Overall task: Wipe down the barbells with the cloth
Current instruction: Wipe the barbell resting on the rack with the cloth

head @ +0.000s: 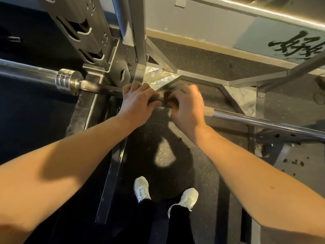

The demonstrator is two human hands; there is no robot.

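Left hand (137, 101) curled round barbell (263, 122); right hand (187, 107) squeezed brown cloth (168, 99) on it. Speckled black floor (202, 59), steel rack (139, 41), grey wall (202, 23) behind.

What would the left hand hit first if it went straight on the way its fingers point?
Probably the rack's grey upright post, just beyond the left hand that grips the barbell; depth is unclear.
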